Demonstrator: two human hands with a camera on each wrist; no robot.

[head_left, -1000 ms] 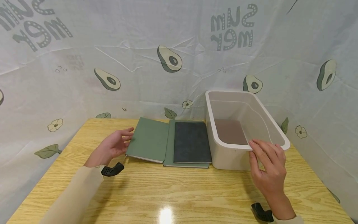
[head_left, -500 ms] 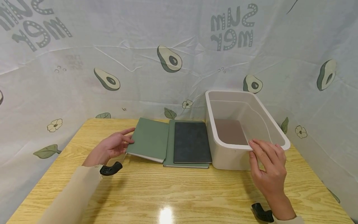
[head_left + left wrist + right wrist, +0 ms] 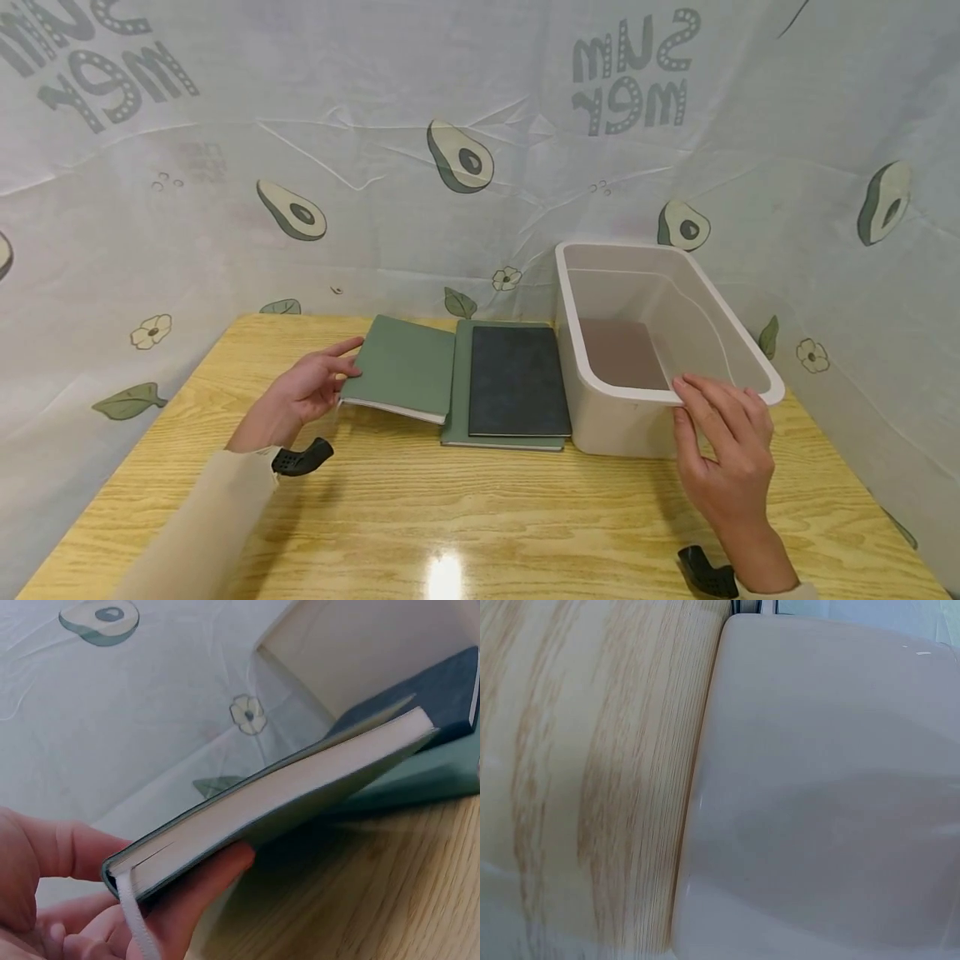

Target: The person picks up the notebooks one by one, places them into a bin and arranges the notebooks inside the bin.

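The green notebook [image 3: 405,367] farthest left of the bin [image 3: 622,429] has tilted up; the left hand [image 3: 303,390] pinches its edge away from the bin, the right hand [image 3: 727,454] grips the bin's rim [image 3: 630,394]; best squeeze both covers together while lifting

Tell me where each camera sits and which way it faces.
Head: on the head, facing forward and down at the table, bin and dark book; left hand and right hand show.
Left wrist: on that wrist, facing the tilted green book; left hand partly shows.
Right wrist: on that wrist, facing bin wall and table; no hand shows.
Head and left wrist share that green book.
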